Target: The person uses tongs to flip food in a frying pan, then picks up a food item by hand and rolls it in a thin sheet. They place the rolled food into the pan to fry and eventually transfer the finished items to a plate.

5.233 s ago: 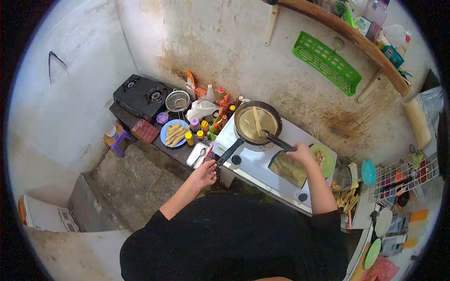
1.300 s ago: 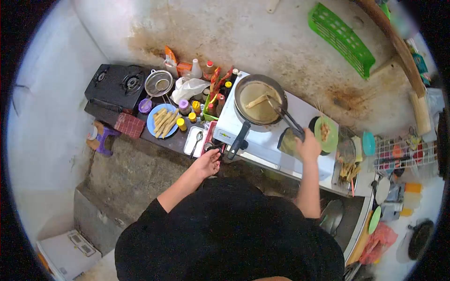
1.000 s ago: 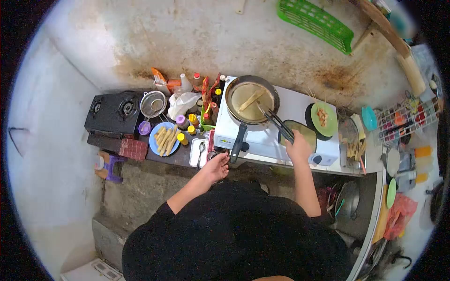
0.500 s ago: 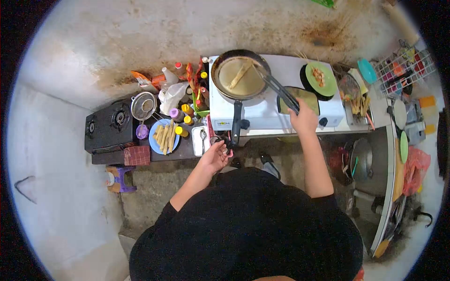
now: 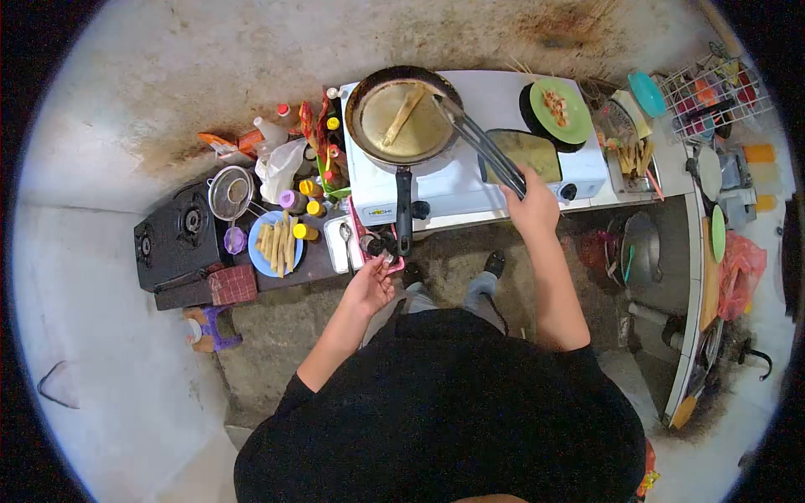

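My right hand is closed around a pair of long dark metal tongs. The tips of the tongs reach over the right side of a frying pan, close to a single pale rolled snack lying in its oil. The pan sits on the left burner of a white stove, its black handle pointing toward me. Below the handle's end, my left hand is held palm up with loosely bent fingers, nothing visible in it. Several more rolls lie on a blue plate to the left.
A green plate with food pieces rests on the right burner. Sauce bottles, a strainer and a white tray with a spoon crowd the left counter, beside a black stove. A metal tray stands at the right.
The camera view has shifted, so the stove and pan appear farther left and higher. The tongs stay over the pan's right side, and the roll lies much as before.
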Demonstrator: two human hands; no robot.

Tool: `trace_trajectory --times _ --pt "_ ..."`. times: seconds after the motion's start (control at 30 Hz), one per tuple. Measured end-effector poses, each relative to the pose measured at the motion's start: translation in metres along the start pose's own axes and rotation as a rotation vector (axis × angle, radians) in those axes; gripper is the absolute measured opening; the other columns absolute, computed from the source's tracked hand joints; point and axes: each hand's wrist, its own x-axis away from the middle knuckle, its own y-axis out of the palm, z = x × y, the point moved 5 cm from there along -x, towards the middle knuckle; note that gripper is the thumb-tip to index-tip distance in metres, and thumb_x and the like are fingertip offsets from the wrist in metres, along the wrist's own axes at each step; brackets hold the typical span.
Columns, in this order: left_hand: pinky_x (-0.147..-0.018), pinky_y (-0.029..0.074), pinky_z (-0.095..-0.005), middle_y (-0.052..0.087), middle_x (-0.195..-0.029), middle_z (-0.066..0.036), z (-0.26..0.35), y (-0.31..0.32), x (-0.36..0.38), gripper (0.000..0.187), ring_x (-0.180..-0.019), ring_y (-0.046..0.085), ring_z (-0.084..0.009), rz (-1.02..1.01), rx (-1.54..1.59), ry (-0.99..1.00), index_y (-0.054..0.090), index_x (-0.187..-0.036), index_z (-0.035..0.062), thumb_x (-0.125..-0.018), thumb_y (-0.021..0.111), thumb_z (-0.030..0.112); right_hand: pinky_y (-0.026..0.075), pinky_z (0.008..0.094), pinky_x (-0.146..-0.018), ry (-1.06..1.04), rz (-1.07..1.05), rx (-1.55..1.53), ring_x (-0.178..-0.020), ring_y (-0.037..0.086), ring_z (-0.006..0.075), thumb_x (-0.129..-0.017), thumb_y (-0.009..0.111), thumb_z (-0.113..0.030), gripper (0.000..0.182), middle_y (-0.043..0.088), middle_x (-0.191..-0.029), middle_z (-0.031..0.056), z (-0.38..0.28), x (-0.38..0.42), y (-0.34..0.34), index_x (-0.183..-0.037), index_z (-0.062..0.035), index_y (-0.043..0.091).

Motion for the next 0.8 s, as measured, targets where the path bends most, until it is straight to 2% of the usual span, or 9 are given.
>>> trace_trajectory --times 0.13,0.43,0.57,0.7,0.73,0.8 --pt "-0.057 0.037 -0.0245 0.055 -0.067 0.009 -0.005 0.002 -0.003 0.009 -0.056 0.047 -0.0074 0.013 0.006 0.01 0.056 -0.078 0.0176 -0.078 0.057 0.026 0.045 0.0393 -0.067 -0.034 0.027 -0.053 -0.079 0.057 0.0322 -0.068 0.063 -0.029 0.041 0.059 -0.087 0.0147 0.007 -0.002 0.0 -0.102 -0.0094 0.052" --pt "-0.054 0.038 -0.0246 0.056 -0.066 0.009 -0.013 0.014 -0.008 0.008 -0.054 0.047 -0.0077 0.059 0.124 0.108 0.056 -0.077 0.0174 -0.077 0.057 0.026 0.044 0.0397 -0.067 -0.068 -0.112 -0.095 -0.078 0.057 0.0327 -0.069 0.062 -0.027 0.039 0.059 -0.086 0.015 0.015 -0.024 0.002 -0.102 -0.0088 0.052" --pt "-0.054 0.038 -0.0247 0.054 -0.065 0.008 -0.024 0.022 -0.008 0.01 -0.054 0.046 -0.008 0.084 0.226 0.198 0.056 -0.075 0.0168 -0.077 0.057 0.026 0.044 0.0397 -0.067 -0.228 -0.048 -0.169 -0.079 0.057 0.0325 -0.068 0.062 -0.029 0.042 0.059 -0.088 0.0151 0.02 -0.041 0.005 -0.105 -0.01 0.051" --pt "-0.054 0.038 -0.0244 0.053 -0.065 0.008 -0.042 0.039 0.01 0.013 -0.055 0.046 -0.0086 0.192 0.359 0.326 0.055 -0.072 0.0154 -0.076 0.058 0.028 0.044 0.0399 -0.069 -0.262 -0.187 -0.112 -0.079 0.057 0.0337 -0.07 0.061 -0.028 0.042 0.059 -0.09 0.0137 0.028 -0.059 0.007 -0.106 -0.011 0.05" --pt "-0.054 0.038 -0.0245 0.053 -0.063 0.008 -0.048 0.039 0.008 0.014 -0.054 0.046 -0.0089 0.151 0.377 0.347 0.055 -0.07 0.0151 -0.076 0.058 0.028 0.044 0.0389 -0.069 -0.248 -0.222 -0.074 -0.08 0.056 0.0337 -0.07 0.061 -0.027 0.043 0.059 -0.09 0.0146 0.031 -0.063 0.008 -0.108 -0.0108 0.05" --pt "-0.055 0.039 -0.0258 0.052 -0.066 0.007 -0.061 0.041 0.008 0.013 -0.055 0.045 -0.0095 0.17 0.442 0.396 0.054 -0.074 0.0153 -0.077 0.056 0.028 0.044 0.0382 -0.07 -0.353 -0.152 -0.223 -0.081 0.056 0.0332 -0.07 0.061 -0.027 0.045 0.059 -0.092 0.015 0.033 -0.068 -0.002 -0.109 -0.0095 0.049"
